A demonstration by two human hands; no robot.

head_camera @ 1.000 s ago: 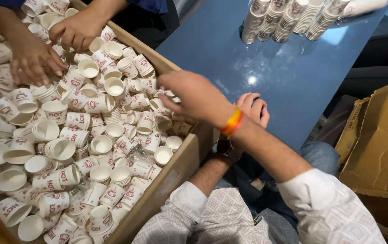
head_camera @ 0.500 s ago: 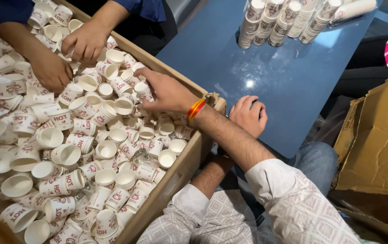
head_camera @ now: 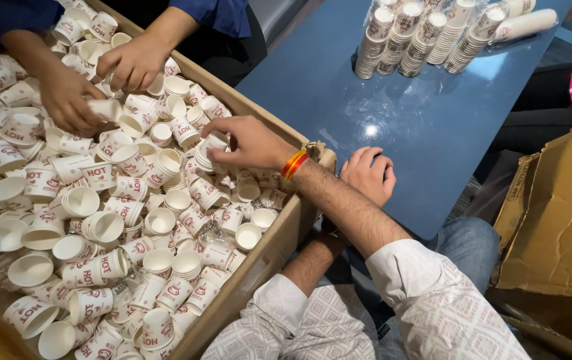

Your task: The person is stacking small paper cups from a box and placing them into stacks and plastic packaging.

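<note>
The right hand (head_camera: pixel 249 143) reached over the near wall of the cardboard box (head_camera: pixel 269 250), its fingers (head_camera: pixel 216 157) pinching the rim of a short stack of paper cups (head_camera: pixel 209 150) that sat among the loose cups (head_camera: pixel 99 220) near the box's right edge. An orange band circled that wrist. The left hand (head_camera: pixel 366 175) lay outside the box, just beside its corner, on the blue desk (head_camera: pixel 433 133); its fingers were curled loosely inward and held nothing that could be seen. Across the box, another person's two hands (head_camera: pixel 99 80) in dark blue sleeves worked the same heap, one gripping a single cup. Wrapped stacks of cups (head_camera: pixel 426 33) lay on the desk, well beyond the box. A torn carton (head_camera: pixel 559 213) leaned to the right of the desk.

The pinch looked shallow: it caught only the top cups, so the lower ones would likely slip free and tumble back into the heap. Thin rims could also crumple under a tight squeeze.
</note>
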